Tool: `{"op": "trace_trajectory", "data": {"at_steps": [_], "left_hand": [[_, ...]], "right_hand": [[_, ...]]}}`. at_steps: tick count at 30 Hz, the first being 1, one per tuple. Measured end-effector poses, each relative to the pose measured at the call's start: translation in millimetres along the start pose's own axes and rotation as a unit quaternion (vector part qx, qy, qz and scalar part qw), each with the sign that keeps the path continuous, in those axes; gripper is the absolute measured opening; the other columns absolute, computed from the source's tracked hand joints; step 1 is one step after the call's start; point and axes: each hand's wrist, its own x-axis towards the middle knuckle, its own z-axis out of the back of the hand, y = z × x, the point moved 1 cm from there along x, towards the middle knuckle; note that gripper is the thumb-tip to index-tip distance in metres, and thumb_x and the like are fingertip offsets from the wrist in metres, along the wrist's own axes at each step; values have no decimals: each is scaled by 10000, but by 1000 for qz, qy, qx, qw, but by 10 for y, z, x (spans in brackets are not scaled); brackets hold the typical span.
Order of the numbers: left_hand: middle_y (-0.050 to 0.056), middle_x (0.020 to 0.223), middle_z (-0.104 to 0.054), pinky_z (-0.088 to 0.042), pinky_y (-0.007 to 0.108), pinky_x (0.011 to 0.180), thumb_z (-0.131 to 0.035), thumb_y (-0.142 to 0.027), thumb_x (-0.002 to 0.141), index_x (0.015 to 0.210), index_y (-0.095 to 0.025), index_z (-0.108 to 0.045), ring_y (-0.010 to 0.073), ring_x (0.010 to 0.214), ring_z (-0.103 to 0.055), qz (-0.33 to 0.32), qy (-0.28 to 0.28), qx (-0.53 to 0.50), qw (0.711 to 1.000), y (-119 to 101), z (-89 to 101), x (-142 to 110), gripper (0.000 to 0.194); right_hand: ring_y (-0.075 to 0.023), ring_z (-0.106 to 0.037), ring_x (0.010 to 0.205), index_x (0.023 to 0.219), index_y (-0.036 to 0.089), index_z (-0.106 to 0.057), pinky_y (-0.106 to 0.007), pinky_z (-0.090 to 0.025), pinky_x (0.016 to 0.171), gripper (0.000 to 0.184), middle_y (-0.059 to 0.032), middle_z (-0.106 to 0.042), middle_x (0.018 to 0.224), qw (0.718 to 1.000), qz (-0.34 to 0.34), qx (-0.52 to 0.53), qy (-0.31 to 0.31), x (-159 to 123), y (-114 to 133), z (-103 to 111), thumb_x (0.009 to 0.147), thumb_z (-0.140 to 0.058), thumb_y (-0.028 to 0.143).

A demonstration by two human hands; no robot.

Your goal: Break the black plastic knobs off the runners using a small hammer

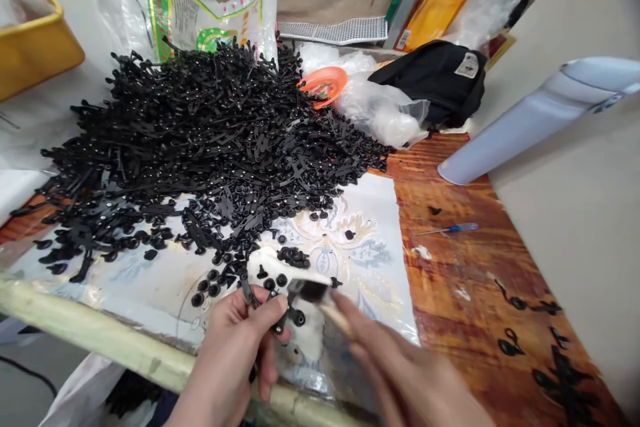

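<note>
A small black plastic part [286,315] with round heads is held firmly between the thumb and fingers of the left hand [229,353], which is clenched low at the near edge of the work area. A small brush [313,292] with dark bristles and a pale handle is gripped by the right hand [405,367], though that hand is blurred and its exact hold cannot be made out. The brush's long axis is angled from the lower right up towards the upper left, so that its bristles are brought just beside the held part, with the right hand lying to the part's right and the left hand directly beneath it. Behind the hands, a white wad of material [274,263] is laid on a floral-printed sheet [345,247], and a large heap of black plastic strips [200,140] is spread beyond it, with loose round-headed pieces spilling towards the hands. The sheet is laid on a wood-grain table [450,173], on which a blue-handled screwdriver [453,228] and further scattered black parts [525,307] are seen to the right.
</note>
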Motion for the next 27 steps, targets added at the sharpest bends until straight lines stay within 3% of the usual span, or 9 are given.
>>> {"op": "trace_trajectory", "data": {"at_steps": [3, 6, 10, 14, 18, 20, 23, 25, 27], "left_hand": [[-27, 456, -627, -233, 128, 205, -728, -384, 697, 669, -203, -493, 46, 192, -364, -10, -10, -3, 1000, -9, -15, -11, 298], [-36, 454, -625, -232, 120, 211, -733, -372, 690, 681, -206, -485, 45, 199, -372, -9, -13, -1, 1000, -24, -40, -23, 299], [-41, 454, -621, -243, 131, 216, -749, -367, 668, 675, -210, -480, 53, 207, -382, -13, -9, -9, 1000, -30, -42, -14, 312], [-30, 457, -624, -242, 127, 257, -727, -360, 697, 676, -205, -490, 42, 231, -380, -31, 7, 15, 999, -38, 20, -32, 284], [4, 475, -640, -221, 136, 291, -713, -323, 689, 623, -181, -542, 23, 247, -339, -49, 76, 138, 986, -54, 53, -108, 232], [-14, 458, -601, -226, 147, 293, -695, -248, 666, 576, -177, -565, 32, 279, -320, -58, 114, 204, 971, -65, 32, -158, 173], [-83, 410, -430, -197, 154, 302, -651, -140, 624, 514, -181, -581, 47, 339, -279, -64, 152, 266, 950, -90, 22, -227, 137], [-90, 411, -408, -229, 158, 350, -656, -90, 598, 493, -179, -595, 58, 379, -327, -65, 168, 269, 946, -109, 85, -259, 151], [-62, 451, -543, -326, 177, 433, -700, -32, 537, 540, -176, -671, 80, 432, -439, -63, 184, 227, 954, -109, 212, -277, 147]], "right_hand": [[-197, -732, 658, 1465, 217, -423, -270, -612, 623, 492, -93, -754, 947, 999, -17, -8, 39, 6, 13, -36, 977, -375, 187], [-179, -730, 657, 1483, 225, -390, -240, -600, 597, 505, -94, -751, 991, 999, -17, 5, 36, -33, 3, -83, 981, -369, 186], [-197, -727, 700, 1468, 209, -411, -285, -595, 627, 480, -103, -743, 993, 998, -37, 14, 49, -50, -14, -115, 991, -353, 215], [-160, -654, 608, 1343, 231, -548, -235, -538, 561, 392, -28, -699, 762, 985, -122, 111, 48, 112, 35, 39, 999, -375, 304], [-152, -588, 616, 1000, 198, -680, -236, -480, 560, 223, 6, -642, 688, 946, -213, 244, -1, 410, 182, 116, 842, -629, 347], [-139, -569, 603, 897, 189, -671, -234, -449, 550, 184, 14, -646, 677, 911, -240, 331, 55, 557, 258, 41, 755, -701, 301], [-114, -537, 525, 798, 177, -651, -226, -409, 516, 134, 28, -618, 576, 844, -253, 439, 177, 702, 338, -100, 742, -706, 285], [-89, -495, 472, 732, 169, -645, -210, -381, 479, 145, 37, -589, 534, 828, -250, 461, 200, 743, 347, -136, 750, -700, 302], [-57, -404, 404, 714, 165, -644, -184, -314, 404, 184, 63, -533, 496, 824, -269, 465, 177, 752, 319, -123, 727, -726, 330]]}}
